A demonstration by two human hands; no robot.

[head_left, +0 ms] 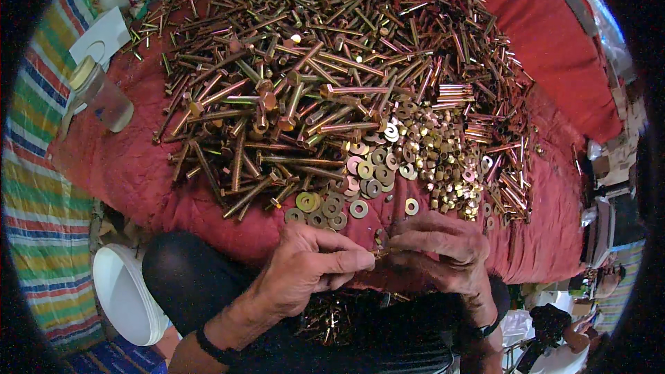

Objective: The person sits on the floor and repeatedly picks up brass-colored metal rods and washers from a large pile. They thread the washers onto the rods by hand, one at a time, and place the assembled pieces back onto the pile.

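Observation:
My left hand [298, 266] is closed, thumb and forefinger pinching a small brass-coloured metal piece [379, 253] whose kind is too small to make out. From the other side my right hand [443, 249] brings its bent fingertips together at the same piece, partly in shadow. Both hands meet just off the near edge of a red padded cloth, above my lap. Flat washers [359, 209] lie right beyond my fingers. Behind them to the right is a heap of brass-coloured nuts [443, 159]. Long hex bolts [291, 97] are piled over the middle and far side.
The red cloth [131, 159] bears the whole pile. A lidded clear jar [107, 100] leans at the left, by a white card [100, 40]. A white bucket [125, 291] stands beside my left knee. More bolts [329, 318] lie below my hands. Another person [554, 336] is at the lower right.

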